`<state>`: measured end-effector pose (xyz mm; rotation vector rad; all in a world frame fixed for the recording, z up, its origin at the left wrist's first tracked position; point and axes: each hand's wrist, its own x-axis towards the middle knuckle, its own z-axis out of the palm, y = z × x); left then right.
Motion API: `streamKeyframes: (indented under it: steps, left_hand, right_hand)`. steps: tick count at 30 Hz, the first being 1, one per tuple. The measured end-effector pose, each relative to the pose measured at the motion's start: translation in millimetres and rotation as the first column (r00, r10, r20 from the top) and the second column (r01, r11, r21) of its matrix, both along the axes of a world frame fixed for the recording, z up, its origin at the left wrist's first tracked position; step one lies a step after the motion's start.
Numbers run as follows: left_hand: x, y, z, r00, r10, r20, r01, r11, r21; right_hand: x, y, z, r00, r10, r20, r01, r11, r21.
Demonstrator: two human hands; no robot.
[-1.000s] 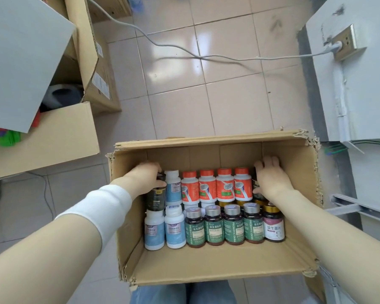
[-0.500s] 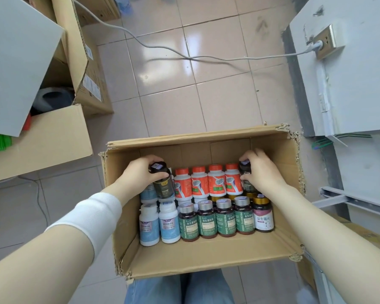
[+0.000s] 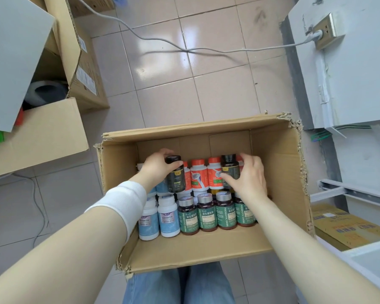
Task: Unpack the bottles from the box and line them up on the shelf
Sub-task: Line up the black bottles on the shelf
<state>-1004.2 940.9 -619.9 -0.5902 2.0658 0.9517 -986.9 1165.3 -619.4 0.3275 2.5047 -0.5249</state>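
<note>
An open cardboard box [image 3: 279, 176] stands on the floor in front of my legs, packed with upright bottles. My left hand [image 3: 155, 166] grips a dark bottle [image 3: 175, 177] with a black cap, lifted above the rows at the left. My right hand [image 3: 249, 176] grips a second dark bottle [image 3: 229, 166], raised at the back right. Below them stand orange-capped white bottles [image 3: 198, 173], green-labelled brown bottles [image 3: 207, 212] with silver caps, and white bottles with pale blue labels [image 3: 168, 218].
A white shelf unit [image 3: 358, 69] with a wall socket rises at the right; a cable [image 3: 184, 48] runs from it across the tiled floor. Open cardboard boxes [image 3: 42, 137] stand at the left. A yellow printed carton [image 3: 349, 229] lies on a lower shelf at the right.
Both hands have closed round a dark bottle each at the back corners and lifted them up above the other bottles. The camera has tilted closer over the box.
</note>
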Motion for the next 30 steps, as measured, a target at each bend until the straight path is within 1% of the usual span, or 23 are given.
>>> streamKeyframes:
  steps: [2, 5, 8, 10, 13, 16, 18, 19, 21, 24, 26, 30]
  left_hand:
    - [2.3, 2.9, -2.3, 0.999, 0.036, 0.016, -0.035, 0.999, -0.01]
    - [7.1, 5.5, -4.8, 0.994, 0.104, 0.04, -0.103, 0.994, -0.022]
    - [11.3, 7.6, -7.6, 0.984, 0.17, 0.043, -0.17, 0.985, -0.003]
    - [13.2, 8.5, -7.6, 0.981, 0.186, 0.046, -0.187, 0.982, 0.012]
    - [15.3, 8.1, -2.8, 0.981, 0.193, 0.017, -0.194, 0.979, 0.059]
    - [18.9, 7.5, 9.1, 0.981, 0.194, -0.015, -0.19, 0.974, 0.123]
    - [20.3, 10.0, 24.1, 0.976, 0.21, -0.053, -0.199, 0.966, 0.163]
    - [20.3, 12.5, 34.4, 0.974, 0.214, -0.075, -0.197, 0.963, 0.186]
    - [19.7, 19.7, 62.2, 0.97, 0.206, -0.129, -0.17, 0.955, 0.244]
    - [21.0, 31.2, 115.2, 0.956, 0.189, -0.227, -0.107, 0.938, 0.329]
    - [24.3, 36.1, 150.8, 0.935, 0.191, -0.298, -0.067, 0.922, 0.381]
    - [45.7, 42.7, 215.7, 0.885, 0.179, -0.429, 0.046, 0.885, 0.464]
  right_hand:
    - [12.0, -2.5, 0.3, 0.999, -0.03, 0.019, 0.028, 0.994, 0.105]
    - [18.7, -8.0, -2.7, 0.992, -0.06, 0.109, 0.031, 0.969, 0.246]
    - [17.6, -10.6, -7.7, 0.99, -0.07, 0.119, 0.033, 0.956, 0.29]
    - [15.7, -8.3, -11.0, 0.989, -0.103, 0.106, 0.073, 0.962, 0.263]
    - [12.9, 0.5, -11.3, 0.979, -0.159, 0.131, 0.136, 0.976, 0.17]
    - [15.3, 8.7, 0.7, 0.963, -0.223, 0.151, 0.219, 0.975, 0.04]
    - [19.1, 11.8, 20.7, 0.947, -0.298, 0.118, 0.308, 0.947, -0.086]
    - [22.0, 13.0, 34.7, 0.926, -0.361, 0.114, 0.376, 0.911, -0.169]
    - [31.4, 14.4, 66.9, 0.865, -0.479, 0.15, 0.501, 0.802, -0.327]
    - [55.0, 16.3, 113.2, 0.788, -0.58, 0.207, 0.595, 0.63, -0.499]
    - [75.6, 15.2, 143.5, 0.748, -0.629, 0.214, 0.605, 0.512, -0.61]
    - [131.3, 5.5, 201.1, 0.685, -0.699, 0.206, 0.567, 0.333, -0.754]
